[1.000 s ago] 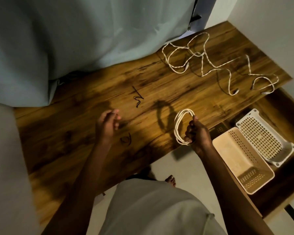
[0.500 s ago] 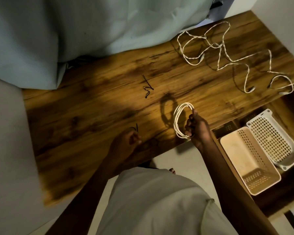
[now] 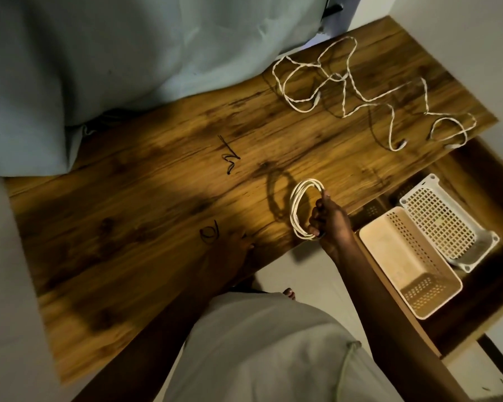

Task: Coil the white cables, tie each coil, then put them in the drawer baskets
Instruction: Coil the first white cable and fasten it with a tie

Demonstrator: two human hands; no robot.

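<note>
Fingers (image 3: 317, 211) of the right hand (image 3: 330, 221) curl round one side of a coiled white cable (image 3: 298, 210), gripping it upright just above the near edge of the wooden table (image 3: 128, 227). Coil hangs as an oval loop of several turns; thumb tip sits near its top, lower fingers wrap its bottom. Coil shadow falls on the wood just left of it.

Left hand (image 3: 233, 248) lies low on the table near the front edge, fingertips right beside a black tie (image 3: 209, 235) curled into a small loop. Hand is dark and blurred, so I cannot tell whether it pinches the tie or only touches it, nor how the fingers are set.

Second black tie (image 3: 228, 156), a squiggle, lies flat further back near mid-table, well apart from both hands.

Loose white cable (image 3: 346, 85), uncoiled, sprawls in bends and loops across the far right of the table, one end near the right edge.

Open drawer (image 3: 491, 285) sits below the table's right side. Two perforated baskets lie side by side in it: beige basket (image 3: 389, 256) nearer, white basket (image 3: 447, 224) just behind, touching or nearly so. No cable visible in either.

Pale curtain (image 3: 128, 68) hangs along the table's far side. Person's light shirt (image 3: 259, 352) fills the bottom; a bare foot (image 3: 288, 293) shows on the floor.
</note>
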